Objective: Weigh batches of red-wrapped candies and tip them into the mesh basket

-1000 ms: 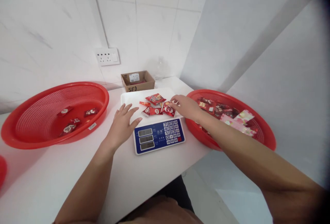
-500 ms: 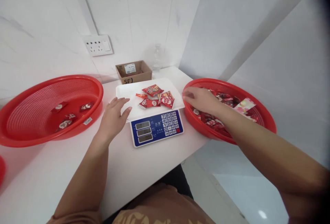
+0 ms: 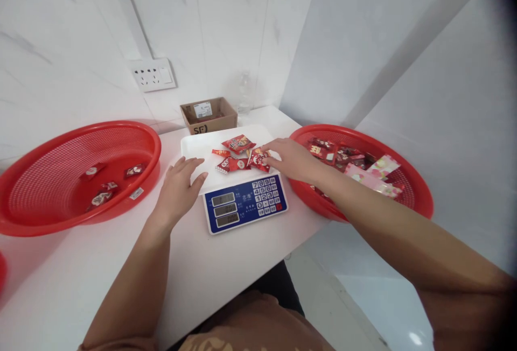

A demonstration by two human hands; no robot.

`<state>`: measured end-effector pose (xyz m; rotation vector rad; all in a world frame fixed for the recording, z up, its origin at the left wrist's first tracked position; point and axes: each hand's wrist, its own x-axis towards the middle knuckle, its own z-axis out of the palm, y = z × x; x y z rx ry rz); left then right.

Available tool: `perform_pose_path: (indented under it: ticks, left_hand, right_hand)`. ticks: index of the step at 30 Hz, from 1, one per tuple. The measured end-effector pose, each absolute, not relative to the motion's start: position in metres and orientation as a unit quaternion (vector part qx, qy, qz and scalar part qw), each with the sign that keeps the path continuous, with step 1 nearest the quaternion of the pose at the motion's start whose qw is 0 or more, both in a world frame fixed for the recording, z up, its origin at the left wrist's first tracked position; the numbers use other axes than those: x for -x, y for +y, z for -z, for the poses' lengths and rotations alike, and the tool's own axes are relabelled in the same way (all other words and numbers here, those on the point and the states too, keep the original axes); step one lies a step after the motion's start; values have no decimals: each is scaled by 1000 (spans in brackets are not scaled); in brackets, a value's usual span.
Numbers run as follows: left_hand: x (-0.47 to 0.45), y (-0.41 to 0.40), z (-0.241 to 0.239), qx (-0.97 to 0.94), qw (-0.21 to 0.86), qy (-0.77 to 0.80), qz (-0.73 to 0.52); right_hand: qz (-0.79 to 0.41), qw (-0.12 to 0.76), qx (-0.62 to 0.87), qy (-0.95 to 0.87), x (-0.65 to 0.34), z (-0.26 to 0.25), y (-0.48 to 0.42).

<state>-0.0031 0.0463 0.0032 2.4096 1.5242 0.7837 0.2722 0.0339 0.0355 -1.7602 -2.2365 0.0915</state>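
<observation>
A white digital scale with a blue keypad panel stands at the table's middle. On its white pan lie several red snack packets and a small orange-red packet. My left hand is open at the pan's left edge, fingers stretched and thumb apart, holding nothing. My right hand reaches over the pan's right edge. Its fingertips are at the rightmost red packet, thumb and index finger apart around its right side; the packet still lies on the pan.
On the right, a red plastic basket holds many red packets and pink floral ones. Another red basket with several packets stands on the left. Behind the scale are a cardboard box and a clear bottle by the wall.
My right hand has moved left from the right basket's rim to the rightmost packet on the pan. My left hand has hardly moved.
</observation>
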Motion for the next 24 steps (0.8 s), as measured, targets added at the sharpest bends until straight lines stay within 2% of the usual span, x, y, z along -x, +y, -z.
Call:
perform_pose_path:
  ticks: [11,24]
  left_hand:
    - [4,46,-2,-815,85,512,-257]
    - [3,44,-2,-819,85,508,-252]
  right_hand:
    - [48,44,542,-838,-232,-24,47]
    - [24,38,556,-830,-222,-19,56]
